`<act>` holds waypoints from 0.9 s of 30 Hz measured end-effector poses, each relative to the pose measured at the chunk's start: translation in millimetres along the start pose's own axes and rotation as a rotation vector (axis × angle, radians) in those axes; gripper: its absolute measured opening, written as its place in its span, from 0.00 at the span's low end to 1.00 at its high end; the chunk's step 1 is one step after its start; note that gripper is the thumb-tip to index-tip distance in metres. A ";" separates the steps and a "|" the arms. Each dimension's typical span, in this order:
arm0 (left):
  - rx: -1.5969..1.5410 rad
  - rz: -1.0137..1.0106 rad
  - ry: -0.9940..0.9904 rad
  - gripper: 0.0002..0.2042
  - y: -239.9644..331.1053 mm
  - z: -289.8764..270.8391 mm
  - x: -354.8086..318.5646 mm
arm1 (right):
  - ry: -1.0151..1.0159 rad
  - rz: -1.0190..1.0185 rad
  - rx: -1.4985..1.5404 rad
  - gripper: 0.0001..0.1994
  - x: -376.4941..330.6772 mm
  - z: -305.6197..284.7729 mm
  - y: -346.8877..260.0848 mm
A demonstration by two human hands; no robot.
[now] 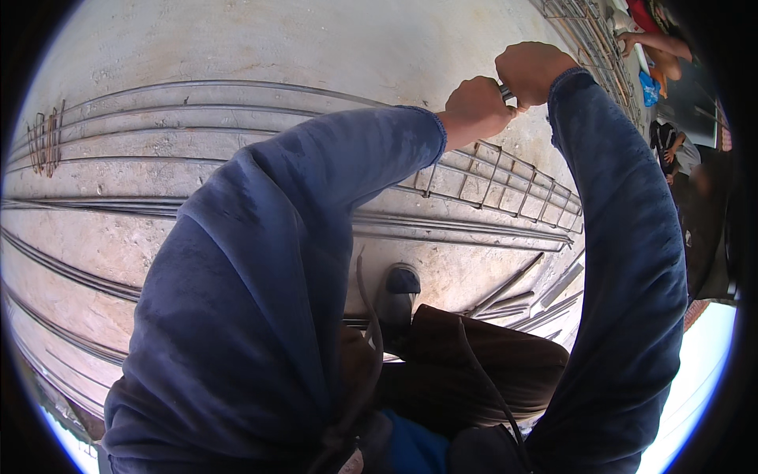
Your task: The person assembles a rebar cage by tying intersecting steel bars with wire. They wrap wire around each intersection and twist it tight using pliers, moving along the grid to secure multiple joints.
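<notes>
My left hand (478,109) and my right hand (530,71) are raised close together at the upper right, both closed into fists. A small grey metal piece (505,92) shows in the gap between them, and its ends disappear into the fists. What kind of thing it is I cannot make out. Past my left cuff lies a rebar cage (517,186), long bars joined by square stirrups. Its long bars (213,107) run on to the left, partly hidden behind my left sleeve.
Several loose stirrups (47,142) stand around the bars at the far left. Bundled steel bars (458,225) lie across the concrete floor (316,39) near my shoe (399,288). Another rebar cage (588,39) is at upper right, with another person's arm (659,43) beyond it. Short bars (509,296) lie at lower right.
</notes>
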State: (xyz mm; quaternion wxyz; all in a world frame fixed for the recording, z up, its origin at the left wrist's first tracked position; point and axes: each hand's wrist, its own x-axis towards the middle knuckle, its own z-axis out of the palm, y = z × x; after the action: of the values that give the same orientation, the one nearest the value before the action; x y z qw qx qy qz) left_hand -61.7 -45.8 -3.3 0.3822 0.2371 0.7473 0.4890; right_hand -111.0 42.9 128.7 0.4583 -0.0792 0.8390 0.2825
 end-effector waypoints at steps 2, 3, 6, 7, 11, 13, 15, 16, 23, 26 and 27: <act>0.084 0.098 -0.072 0.30 -3.3 4.7 18.9 | 0.038 0.024 -0.027 0.17 -3.2 7.4 9.8; 0.127 0.145 -0.115 0.31 -5.2 7.3 21.6 | 0.053 0.034 -0.034 0.17 -3.1 15.0 12.4; -0.236 -0.083 -0.293 0.23 -5.4 -9.0 19.6 | 0.603 -0.081 -0.206 0.24 -12.4 56.3 35.6; -0.320 -0.111 -0.338 0.21 -8.0 -13.1 23.8 | 0.813 -0.173 -0.287 0.23 -19.1 61.4 42.9; -0.404 -0.040 -0.580 0.20 -5.9 -16.5 30.1 | 0.826 -0.138 -0.269 0.17 -28.5 103.3 47.4; -0.383 -0.077 -0.667 0.19 -2.9 -15.4 31.5 | 0.731 -0.143 -0.136 0.17 -25.6 108.0 45.7; -0.390 -0.116 -0.552 0.17 2.0 -15.1 31.4 | 0.629 -0.143 -0.055 0.17 -13.8 105.1 53.2; -0.392 -0.134 -0.500 0.17 3.5 -15.7 29.7 | 0.593 -0.134 -0.028 0.17 -6.7 105.5 53.6; -0.371 -0.109 -0.378 0.10 -10.8 -3.5 40.8 | 0.883 -0.224 -0.145 0.14 0.6 106.9 45.9; -0.403 -0.094 -0.423 0.10 -12.0 -4.7 40.8 | 0.823 -0.154 -0.099 0.13 -1.6 109.5 37.5; -0.407 -0.091 -0.434 0.10 -12.8 -5.2 40.0 | 0.780 -0.112 -0.069 0.12 -1.8 106.5 32.7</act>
State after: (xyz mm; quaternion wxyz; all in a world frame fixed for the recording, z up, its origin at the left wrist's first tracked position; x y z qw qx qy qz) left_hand -89.5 -24.8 -27.3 0.5944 0.2210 0.5445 0.5490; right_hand -45.6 128.0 98.5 0.1171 -0.2417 0.9345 0.2337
